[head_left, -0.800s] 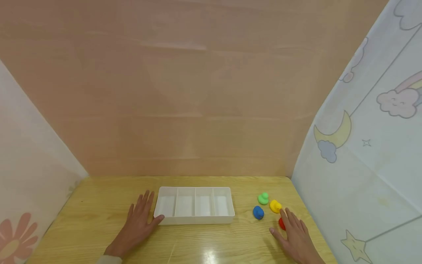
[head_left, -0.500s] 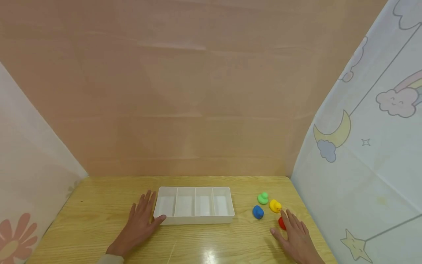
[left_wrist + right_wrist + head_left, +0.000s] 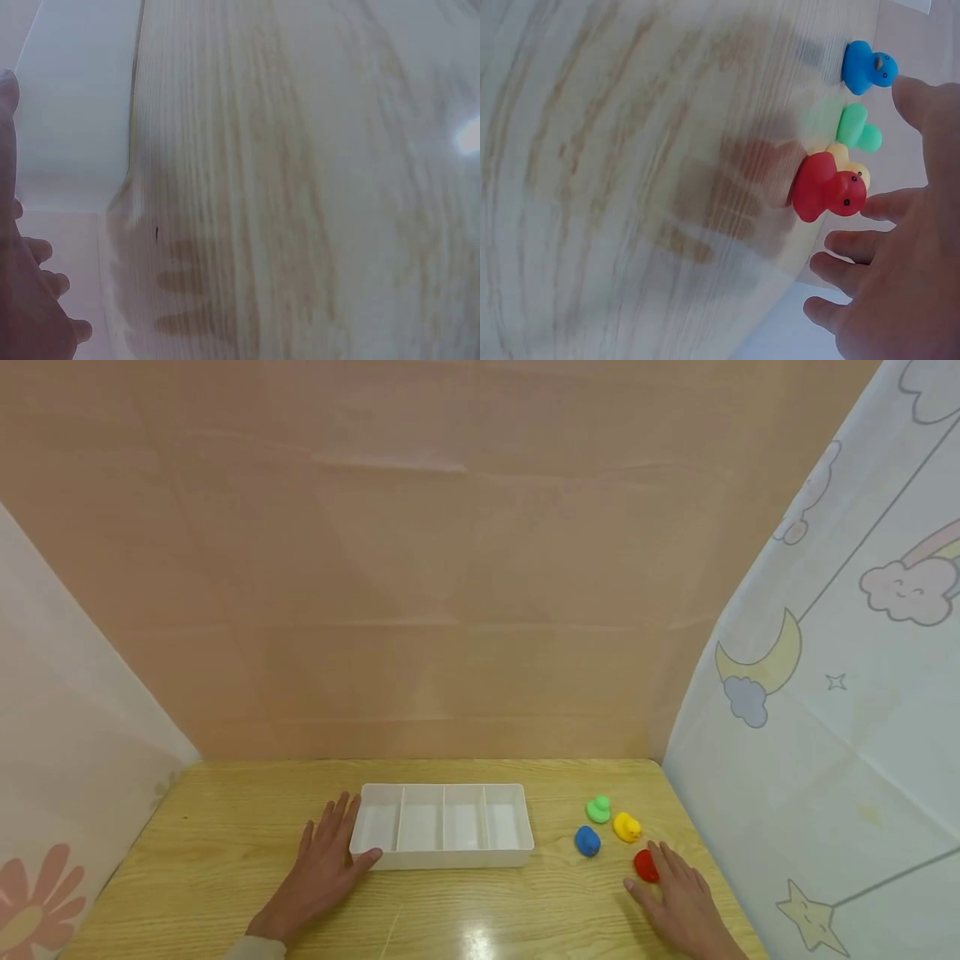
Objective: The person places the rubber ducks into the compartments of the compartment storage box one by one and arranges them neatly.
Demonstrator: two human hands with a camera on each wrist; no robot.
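Observation:
My left hand [image 3: 321,870] lies at the left end of a white tray [image 3: 442,860] with several compartments, its fingers stretched forward and the thumb at the front left corner. In the left wrist view the tray's side wall [image 3: 75,105] shows beside that hand. On the right, my right hand [image 3: 684,900] is spread over the near side of a red rubber duck [image 3: 646,866], part of which it covers in the head view. Around it sit a yellow duck [image 3: 627,827], a blue duck [image 3: 587,841] and a green duck [image 3: 598,809]. Nothing is gripped by either hand.
The wooden table [image 3: 465,910] ends at a plain brownish backdrop [image 3: 465,610]. White sheets with printed pictures flank it, a moon and star sheet [image 3: 840,760] on the right and a flower sheet [image 3: 67,735] on the left.
My right hand has shifted slightly right and nearer to me, so more of the red duck shows. The left hand has slid a little right along the tray's end.

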